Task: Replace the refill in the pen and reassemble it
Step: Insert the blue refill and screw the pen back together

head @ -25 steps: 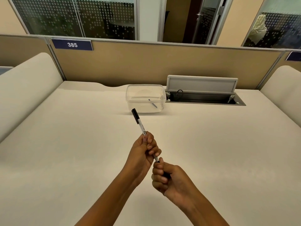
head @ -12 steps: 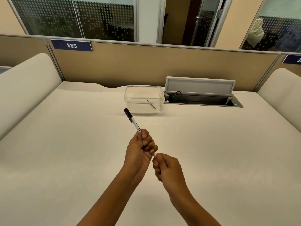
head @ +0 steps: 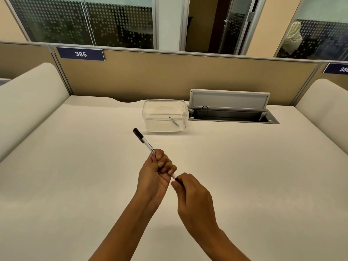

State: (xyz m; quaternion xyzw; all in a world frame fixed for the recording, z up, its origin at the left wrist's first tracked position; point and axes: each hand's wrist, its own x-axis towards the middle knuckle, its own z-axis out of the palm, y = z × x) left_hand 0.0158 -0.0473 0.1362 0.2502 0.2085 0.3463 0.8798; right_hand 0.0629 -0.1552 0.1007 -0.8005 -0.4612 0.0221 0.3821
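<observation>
A white pen point(head: 144, 141) with a black cap end points up and to the left, held above the desk. My left hand point(head: 154, 174) is wrapped around the middle of its barrel. My right hand point(head: 190, 191) pinches the pen's lower black tip section just below the left fist; most of that end is hidden by my fingers. Farther back, a thin dark refill point(head: 174, 121) lies inside a clear plastic box point(head: 150, 117).
The cream desk point(head: 75, 185) stretches wide around my hands. An open cable hatch point(head: 233, 117) with its lid raised sits to the right of the box. Tan partition panels close the back, with padded dividers on both sides.
Both hands with the pen shifted slightly left and away from me. My right hand went from a fist under the pen to a fingertip pinch on its lower end.
</observation>
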